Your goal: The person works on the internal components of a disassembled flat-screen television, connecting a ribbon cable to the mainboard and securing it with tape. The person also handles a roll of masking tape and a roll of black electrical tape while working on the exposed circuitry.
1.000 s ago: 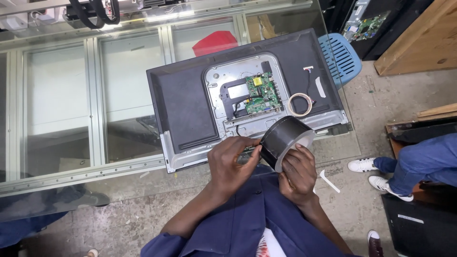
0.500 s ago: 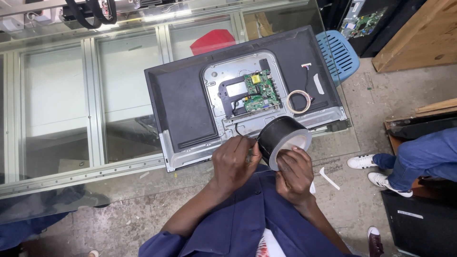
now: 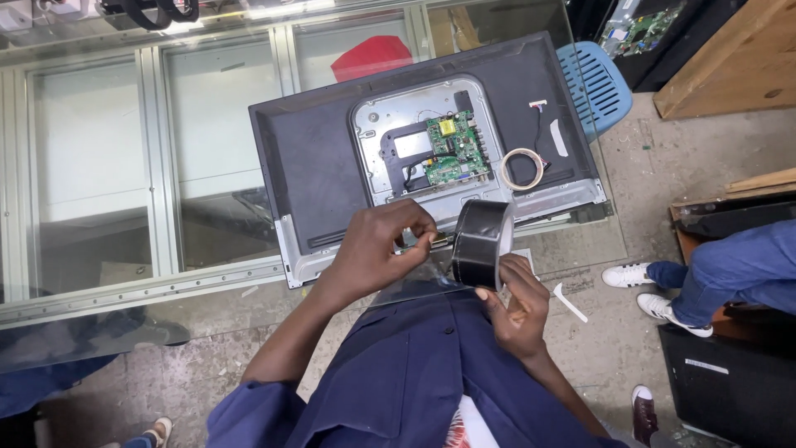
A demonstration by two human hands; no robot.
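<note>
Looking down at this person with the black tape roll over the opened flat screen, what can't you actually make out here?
- Head view: the loose end of the wide black tape roll, covered by the left hand fingertips.
- The right hand palm, behind the roll.
- Parts on the small green circuit board: too small.
- The seated person in blue jeans: cut off by the right edge.

left hand (image 3: 377, 249): raised, fingertips pinched together | right hand (image 3: 516, 303): fingers curled in a grip, palm up
</note>
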